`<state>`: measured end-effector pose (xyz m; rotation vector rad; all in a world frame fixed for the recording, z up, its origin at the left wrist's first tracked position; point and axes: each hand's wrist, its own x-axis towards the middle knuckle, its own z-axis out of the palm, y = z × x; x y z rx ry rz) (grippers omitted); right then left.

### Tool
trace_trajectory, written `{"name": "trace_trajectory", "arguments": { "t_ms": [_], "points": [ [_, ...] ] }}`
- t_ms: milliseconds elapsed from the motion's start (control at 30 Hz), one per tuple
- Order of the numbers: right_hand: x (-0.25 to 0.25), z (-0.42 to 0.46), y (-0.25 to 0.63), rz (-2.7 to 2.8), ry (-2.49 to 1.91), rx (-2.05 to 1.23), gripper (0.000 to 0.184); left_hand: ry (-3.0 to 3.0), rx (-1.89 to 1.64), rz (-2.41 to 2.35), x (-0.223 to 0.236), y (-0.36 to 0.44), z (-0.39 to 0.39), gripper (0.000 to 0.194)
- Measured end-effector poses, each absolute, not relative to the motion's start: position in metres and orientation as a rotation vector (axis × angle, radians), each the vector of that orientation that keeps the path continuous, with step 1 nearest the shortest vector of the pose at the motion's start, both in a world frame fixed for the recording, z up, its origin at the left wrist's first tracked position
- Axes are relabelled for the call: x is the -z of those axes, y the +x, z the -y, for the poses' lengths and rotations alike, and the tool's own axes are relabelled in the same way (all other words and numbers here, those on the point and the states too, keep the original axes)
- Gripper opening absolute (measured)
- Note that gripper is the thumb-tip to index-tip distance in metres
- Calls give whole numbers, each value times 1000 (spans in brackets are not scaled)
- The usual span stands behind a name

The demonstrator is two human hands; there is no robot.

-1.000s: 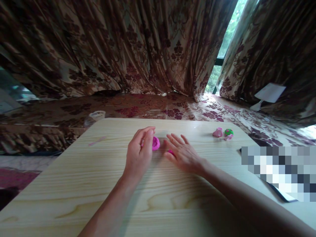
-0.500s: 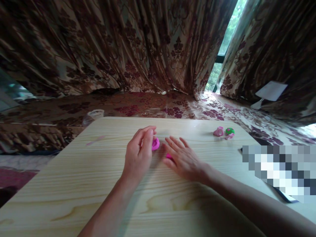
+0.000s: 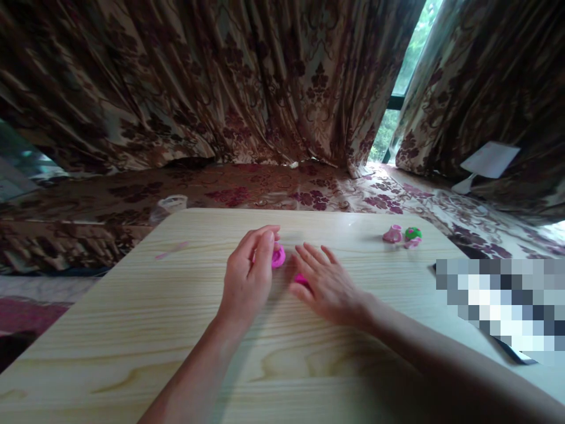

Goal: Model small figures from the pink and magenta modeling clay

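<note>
My left hand is curled round a piece of bright pink modelling clay, whose rounded, hollowed end shows past the thumb. The fingers hide the rest of it. To the right, my right hand lies palm down over the wooden table with its fingers stretched and a little spread. Under its palm, next to the thumb, shows a small bit of pink clay; how large that bit is cannot be seen.
At the table's far right sit a pale pink clay shape, a green ball with pink spots and a small pink piece. A thin pink tool lies left. A blurred-out device is at the right edge. Patterned curtains hang behind.
My right hand has shifted very slightly over the bit of clay. My left hand keeps its hold, and the view has turned a touch.
</note>
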<state>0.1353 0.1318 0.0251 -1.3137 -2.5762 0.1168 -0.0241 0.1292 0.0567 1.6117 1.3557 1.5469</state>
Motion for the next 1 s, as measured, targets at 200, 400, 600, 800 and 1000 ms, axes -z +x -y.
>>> {"name": "trace_trajectory", "arguments": {
  "t_ms": [200,400,600,800,1000],
  "points": [
    [-52,-73,161,2546,-1179,-381,54,1729,-1498,-1346,-60,-21,-125,28],
    [-69,-134,200,2174,-1264,-464,34,1886,-1134,-1326,-52,-23,-129,25],
    [-51,-133,227,2215,-1245,-811,23,2089,-648,-1226,-47,-20,-120,22],
    [-48,-118,220,2402,-1134,-657,23,2292,-480,-1223,-48,-18,-112,16],
    [-49,-122,217,2288,-1151,-708,13,2152,-522,-1279,-47,-17,-118,16]
  ]
}}
